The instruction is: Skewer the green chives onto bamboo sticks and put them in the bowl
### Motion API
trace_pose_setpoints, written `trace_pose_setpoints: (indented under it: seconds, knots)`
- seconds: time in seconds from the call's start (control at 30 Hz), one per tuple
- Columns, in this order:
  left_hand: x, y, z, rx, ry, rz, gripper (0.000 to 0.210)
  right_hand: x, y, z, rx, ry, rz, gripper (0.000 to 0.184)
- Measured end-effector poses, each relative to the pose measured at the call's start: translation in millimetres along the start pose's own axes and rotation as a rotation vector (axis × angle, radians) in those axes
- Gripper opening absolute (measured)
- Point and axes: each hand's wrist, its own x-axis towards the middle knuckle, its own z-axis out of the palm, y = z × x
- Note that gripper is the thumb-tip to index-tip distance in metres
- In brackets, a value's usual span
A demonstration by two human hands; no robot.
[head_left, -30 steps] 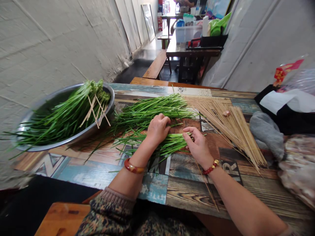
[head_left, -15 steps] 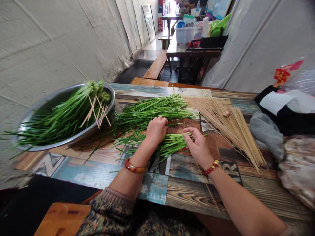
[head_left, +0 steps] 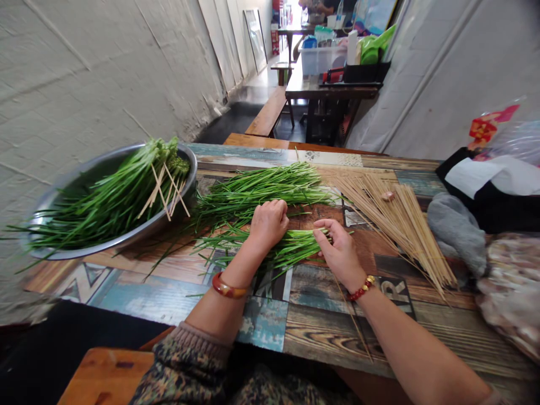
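Left hand (head_left: 269, 225): curled inward, knuckles up, over the small bunch of greens; its fingertips are hidden, so I cannot tell whether it grips any stems.
Right hand (head_left: 341, 252): thumb and forefinger nearly closed, pinching the pale ends of that bunch; the other fingers are tucked out of sight.
Small bunch (head_left: 297, 246): flat on the table (head_left: 329, 326), between and under the hands; leaves point left.
Single skewer (head_left: 354, 326): slants from beneath the right hand toward the near edge; its upper end is hidden.
Larger pile of greens (head_left: 264, 188): just beyond the left hand.
Loose skewers (head_left: 411, 236): fanned out to the right; a small pinkish piece (head_left: 387, 196) rests on them.
Metal basin (head_left: 126, 243): far left; heaped with greens, pale skewers sticking out over its rim.
Grey bag (head_left: 458, 232): right of the skewers.
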Motion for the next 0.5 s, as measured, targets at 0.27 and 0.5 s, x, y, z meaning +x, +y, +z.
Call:
trace_pose_setpoints:
  seconds: [0.27,0.5]
  knots:
    - [1.1,-4.8,3.9,-0.106,0.004,0.045,0.015,-0.6,1.9,0.5,0.001,-0.004,0.004,0.024]
    - [4.9,-9.5,8.5,-0.505,0.137,-0.056,0.008,-1.1,2.0,1.0,0.011,-0.003,0.006,0.024]
